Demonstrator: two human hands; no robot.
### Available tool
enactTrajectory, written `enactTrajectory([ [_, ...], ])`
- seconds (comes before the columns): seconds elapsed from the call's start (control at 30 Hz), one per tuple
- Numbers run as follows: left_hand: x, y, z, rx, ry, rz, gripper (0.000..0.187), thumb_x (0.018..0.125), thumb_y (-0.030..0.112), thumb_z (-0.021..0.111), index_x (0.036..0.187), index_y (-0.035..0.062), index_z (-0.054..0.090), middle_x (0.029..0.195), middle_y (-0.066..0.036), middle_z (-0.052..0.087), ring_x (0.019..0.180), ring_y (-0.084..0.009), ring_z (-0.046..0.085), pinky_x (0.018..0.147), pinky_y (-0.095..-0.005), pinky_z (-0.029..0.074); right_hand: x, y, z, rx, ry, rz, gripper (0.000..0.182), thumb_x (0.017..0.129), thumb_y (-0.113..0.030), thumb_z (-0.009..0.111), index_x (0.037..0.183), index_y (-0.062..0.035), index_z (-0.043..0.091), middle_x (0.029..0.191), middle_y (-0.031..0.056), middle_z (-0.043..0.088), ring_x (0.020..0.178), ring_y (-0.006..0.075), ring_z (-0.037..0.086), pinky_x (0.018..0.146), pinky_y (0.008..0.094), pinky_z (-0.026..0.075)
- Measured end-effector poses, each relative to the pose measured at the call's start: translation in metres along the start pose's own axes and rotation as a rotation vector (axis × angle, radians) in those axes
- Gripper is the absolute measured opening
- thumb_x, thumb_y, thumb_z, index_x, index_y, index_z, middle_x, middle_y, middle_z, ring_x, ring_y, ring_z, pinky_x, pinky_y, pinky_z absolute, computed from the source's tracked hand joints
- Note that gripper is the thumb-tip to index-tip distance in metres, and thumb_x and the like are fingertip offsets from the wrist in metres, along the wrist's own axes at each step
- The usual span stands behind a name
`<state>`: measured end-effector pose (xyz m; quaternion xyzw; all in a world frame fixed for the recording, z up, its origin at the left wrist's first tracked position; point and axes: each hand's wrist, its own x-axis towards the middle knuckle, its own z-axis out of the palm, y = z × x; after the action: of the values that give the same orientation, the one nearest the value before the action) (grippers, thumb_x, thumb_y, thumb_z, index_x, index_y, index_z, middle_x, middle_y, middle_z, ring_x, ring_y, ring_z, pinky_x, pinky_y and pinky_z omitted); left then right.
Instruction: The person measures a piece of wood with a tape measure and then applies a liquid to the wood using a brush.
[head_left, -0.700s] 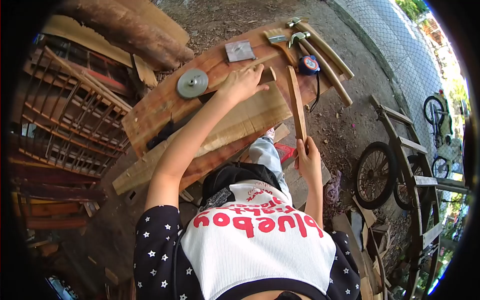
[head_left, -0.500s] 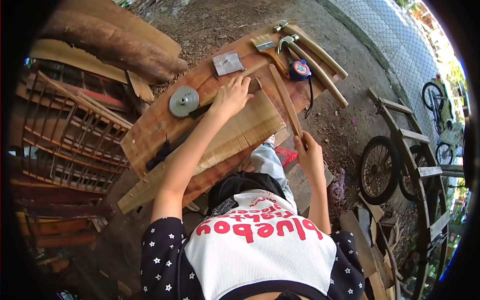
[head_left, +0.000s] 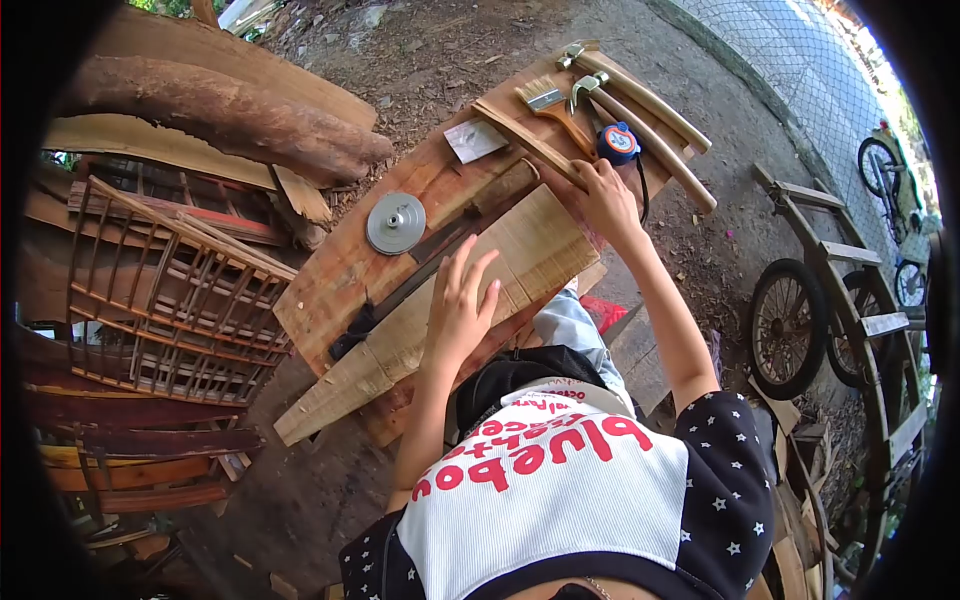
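Tabletop (head_left: pixel 322 283): two hammers (head_left: pixel 651 142), one held stick (head_left: pixel 530 144).

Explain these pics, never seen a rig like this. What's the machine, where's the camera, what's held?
No machine: these are a person's bare hands. Every picture comes from one camera worn on the head, looking forward and down.

The right hand holds a narrow wooden strip. The left hand holds nothing, fingers spread over a pale plank; contact is unclear.

On the wooden bench also lie a round metal disc, a small grey sheet, a brush, a tape measure and two hammers.
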<state>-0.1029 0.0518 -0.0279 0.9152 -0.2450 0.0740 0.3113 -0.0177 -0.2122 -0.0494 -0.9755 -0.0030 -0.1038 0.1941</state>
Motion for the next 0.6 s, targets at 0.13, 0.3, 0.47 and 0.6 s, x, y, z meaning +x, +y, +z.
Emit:
enactTrajectory([
  [0.13, -0.016, -0.003, 0.005, -0.086, -0.009, -0.065, 0.033, 0.089, 0.017, 0.055, 0.120, 0.0089, 0.053, 0.135, -0.014, 0.041, 0.120, -0.0366, 0.043, 0.100, -0.0461, 0.037, -0.009, 0.007, -0.006, 0.015, 0.102, -0.095, 0.034, 0.083, -0.023, 0.063, 0.116, -0.0148, 0.057, 0.101, 0.0112, 0.055, 0.096, 0.0301, 0.057, 0.080, 0.0405, 0.048],
  [0.3, -0.023, -0.009, 0.017, -0.086, -0.004, -0.085, 0.031, 0.089, 0.017, 0.054, 0.119, 0.0092, 0.055, 0.135, -0.013, 0.041, 0.122, -0.0357, 0.043, 0.098, -0.0445, 0.039, -0.031, 0.023, -0.037, 0.182, 0.178, 0.084, 0.027, 0.084, -0.019, 0.061, 0.110, -0.0131, 0.060, 0.101, 0.0112, 0.058, 0.095, 0.0302, 0.059, 0.082, 0.0389, 0.048],
  [0.47, -0.022, -0.009, 0.021, 0.021, 0.059, -0.050, 0.032, 0.089, 0.026, 0.056, 0.117, 0.0112, 0.057, 0.132, -0.011, 0.044, 0.117, -0.0342, 0.045, 0.097, -0.0446, 0.039, -0.034, 0.061, -0.058, 0.098, 0.359, 0.156, 0.023, 0.087, -0.018, 0.058, 0.108, -0.0080, 0.061, 0.106, 0.0147, 0.058, 0.099, 0.0304, 0.059, 0.086, 0.0398, 0.046],
  [0.6, -0.020, -0.009, 0.021, 0.037, 0.069, -0.051, 0.040, 0.085, 0.038, 0.060, 0.115, 0.0131, 0.057, 0.130, -0.010, 0.045, 0.114, -0.0329, 0.047, 0.097, -0.0452, 0.038, 0.006, 0.095, -0.060, 0.019, 0.352, 0.172, 0.025, 0.088, -0.019, 0.057, 0.109, -0.0068, 0.059, 0.106, 0.0164, 0.058, 0.101, 0.0330, 0.057, 0.087, 0.0417, 0.045],
])
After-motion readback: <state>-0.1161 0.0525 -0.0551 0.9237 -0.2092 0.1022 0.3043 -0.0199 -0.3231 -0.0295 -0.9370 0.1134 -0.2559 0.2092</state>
